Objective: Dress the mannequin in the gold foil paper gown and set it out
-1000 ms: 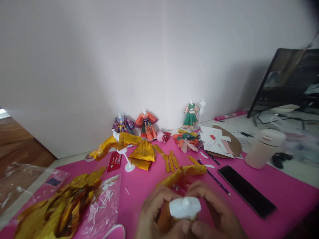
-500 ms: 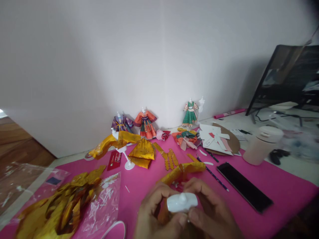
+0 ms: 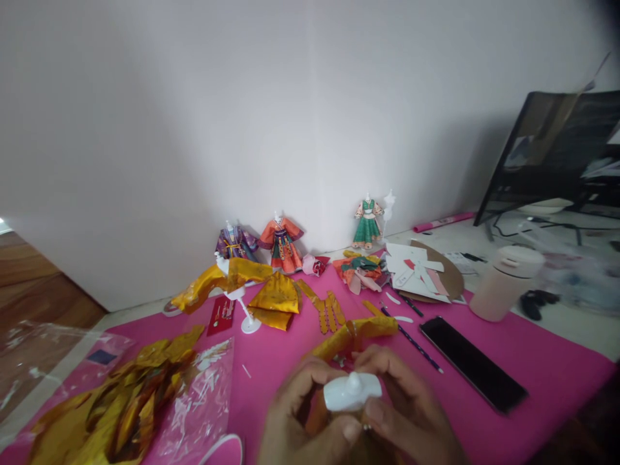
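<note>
Both hands are closed around a small white doll mannequin [image 3: 352, 392], seen from above with its shoulders and neck knob showing. My left hand [image 3: 300, 413] grips it from the left, thumb at its front. My right hand [image 3: 414, 413] pinches from the other side, thumb just below the white shoulder. Gold material shows below the shoulders between the hands; the mannequin's lower part is hidden. Just beyond my fingers lies a gold sleeve-like piece [image 3: 356, 334] on the pink mat [image 3: 484, 426].
A white stand [image 3: 250, 323] carries a gold garment [image 3: 249, 272]. Dressed mini mannequins, such as the orange one [image 3: 281, 242], line the wall. Gold scraps [image 3: 130, 400] and a plastic bag [image 3: 208, 394] lie left. A phone [image 3: 472, 363], pencil [image 3: 419, 349] and pink bottle [image 3: 506, 284] are right.
My right thumb has shifted up slightly against the white shoulder. Otherwise both hands keep the same hold, and the view has moved a little.
</note>
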{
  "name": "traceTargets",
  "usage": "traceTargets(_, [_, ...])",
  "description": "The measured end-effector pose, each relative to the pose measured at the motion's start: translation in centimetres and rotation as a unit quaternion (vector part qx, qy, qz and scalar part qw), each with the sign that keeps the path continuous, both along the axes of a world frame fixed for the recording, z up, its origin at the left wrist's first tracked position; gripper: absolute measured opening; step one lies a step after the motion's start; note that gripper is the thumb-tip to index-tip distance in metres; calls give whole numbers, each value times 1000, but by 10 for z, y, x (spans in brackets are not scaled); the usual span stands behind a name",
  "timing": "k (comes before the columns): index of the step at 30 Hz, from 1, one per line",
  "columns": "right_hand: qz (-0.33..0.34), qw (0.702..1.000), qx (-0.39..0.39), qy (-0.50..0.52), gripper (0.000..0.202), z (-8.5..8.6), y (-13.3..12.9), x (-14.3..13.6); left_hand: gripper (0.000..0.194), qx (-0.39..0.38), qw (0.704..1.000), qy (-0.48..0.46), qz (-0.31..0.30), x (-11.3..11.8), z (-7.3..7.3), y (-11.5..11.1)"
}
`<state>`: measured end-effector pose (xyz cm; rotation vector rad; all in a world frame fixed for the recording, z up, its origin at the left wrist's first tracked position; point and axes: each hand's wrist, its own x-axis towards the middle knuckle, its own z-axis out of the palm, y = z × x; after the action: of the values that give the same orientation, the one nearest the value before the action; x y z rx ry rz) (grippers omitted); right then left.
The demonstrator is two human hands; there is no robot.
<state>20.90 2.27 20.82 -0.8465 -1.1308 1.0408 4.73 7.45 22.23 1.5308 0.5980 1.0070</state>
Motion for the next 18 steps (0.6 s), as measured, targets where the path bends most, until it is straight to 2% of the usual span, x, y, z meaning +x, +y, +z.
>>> traceTargets(2, [1, 1000, -1, -6, 23, 1, 1, 1, 34, 8, 999, -16, -27, -3, 0, 3])
traceTargets(4, [2, 1000, 4, -5, 22, 0, 2, 1, 32, 7, 999, -15, -34, -5, 0, 5])
traceTargets(7, [0, 1000, -3, 3, 23, -3, 4, -1, 22, 5, 1000, 5, -18, -6, 1, 7])
traceTargets(11, [-20, 1000, -2, 9, 25, -6, 5, -4, 21, 4, 1000, 9, 9, -3, 1, 6])
traceTargets(18, [-14, 1000, 1, 3, 21, -5, 7, -3, 18, 3, 1000, 6, 29, -2, 1, 3])
